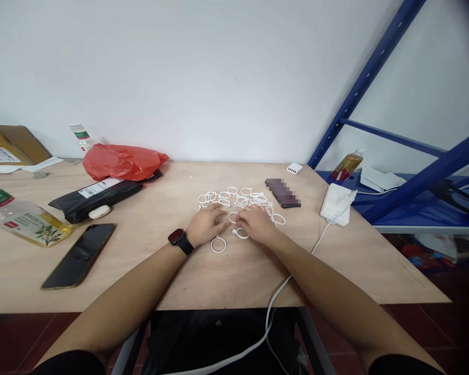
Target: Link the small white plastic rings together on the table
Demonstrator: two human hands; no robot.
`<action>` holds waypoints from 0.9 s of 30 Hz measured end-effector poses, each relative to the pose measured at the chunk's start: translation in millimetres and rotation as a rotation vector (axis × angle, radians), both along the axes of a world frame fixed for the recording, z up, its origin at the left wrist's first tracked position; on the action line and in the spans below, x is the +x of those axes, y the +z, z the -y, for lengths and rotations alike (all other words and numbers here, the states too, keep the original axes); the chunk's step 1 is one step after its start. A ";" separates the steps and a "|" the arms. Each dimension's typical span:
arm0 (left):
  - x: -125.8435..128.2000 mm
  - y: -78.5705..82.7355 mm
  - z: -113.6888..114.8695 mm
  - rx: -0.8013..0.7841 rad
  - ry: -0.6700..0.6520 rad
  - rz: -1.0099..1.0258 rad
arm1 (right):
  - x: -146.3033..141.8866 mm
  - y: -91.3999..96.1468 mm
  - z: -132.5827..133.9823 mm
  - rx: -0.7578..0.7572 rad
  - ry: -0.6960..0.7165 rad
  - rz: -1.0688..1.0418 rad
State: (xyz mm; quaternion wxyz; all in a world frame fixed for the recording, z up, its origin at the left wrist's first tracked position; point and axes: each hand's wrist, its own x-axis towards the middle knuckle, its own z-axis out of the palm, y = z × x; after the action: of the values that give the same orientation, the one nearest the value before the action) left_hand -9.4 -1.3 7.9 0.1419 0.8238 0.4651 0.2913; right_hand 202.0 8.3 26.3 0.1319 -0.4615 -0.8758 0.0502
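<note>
Several thin white rings (218, 244), each with a small knob or eyelet, lie in a loose cluster on the wooden table (191, 281). My left hand (208, 225), with a black watch (180, 240) at its wrist, rests palm down on the left side of the cluster. Its fingers are stretched and apart. Over the cluster's right side lies my right hand (257, 223), palm down, fingers slightly bent and spread across the rings. One ring lies just below my left hand, and another ring (241, 234) is beside my right thumb. The surfaces under both palms are hidden.
At left are a phone (78, 256), a white earbud case (99, 212), a black parcel (97, 197), a red bag (123, 160) and an oil bottle (23, 219). Rightward are a partly pixelated dark object (283, 192), a power strip (336, 204) with its cable, and a blue rack (369, 75).
</note>
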 end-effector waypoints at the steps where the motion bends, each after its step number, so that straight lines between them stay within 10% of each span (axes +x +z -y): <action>1: 0.2 -0.5 0.0 -0.003 0.005 0.033 | -0.1 1.2 0.2 0.007 -0.001 -0.018; 11: 8.0 4.8 -5.1 -0.328 -0.026 0.644 | -4.5 6.0 9.6 0.014 0.268 -0.346; 19: 12.3 5.7 -0.4 -0.448 -0.048 0.823 | -12.4 -5.1 10.2 -0.466 -0.008 -1.073; 27: 13.7 5.7 5.5 -0.376 -0.104 0.738 | -11.4 -1.8 6.5 -0.718 0.004 -1.201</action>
State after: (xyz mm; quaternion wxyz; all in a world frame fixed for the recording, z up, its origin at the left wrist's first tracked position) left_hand 4.3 -6.8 13.6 0.4617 0.6461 0.3860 0.4695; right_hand 190.5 1.8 24.5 0.4325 -0.3674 -0.5815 0.5830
